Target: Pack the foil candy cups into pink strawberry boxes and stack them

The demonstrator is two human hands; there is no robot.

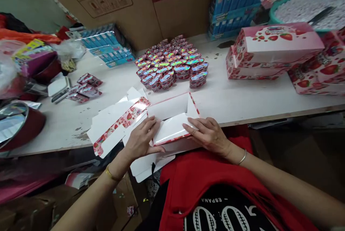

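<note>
A partly folded carton [172, 128], white inside with strawberry-print edges, lies at the table's front edge. My left hand [142, 135] grips its left side, thumb below and fingers on top. On the carton's right side rests my right hand [208, 134], its fingers spread over the white flap and the right corner. Flat unfolded cartons [110, 126] with a strawberry strip are fanned out left of my left hand, and some white sheets pass under the carton. Behind it, many small shiny foil packets [172, 62] stand in rows.
Pink strawberry boxes [280, 47] are stacked at the right, near a teal basin [275, 12] of small white pieces. Blue packs [107, 44] stand at the back. Loose packets [84, 89] and a red bowl [33, 126] lie left. A large cardboard box [175, 12] borders the rear.
</note>
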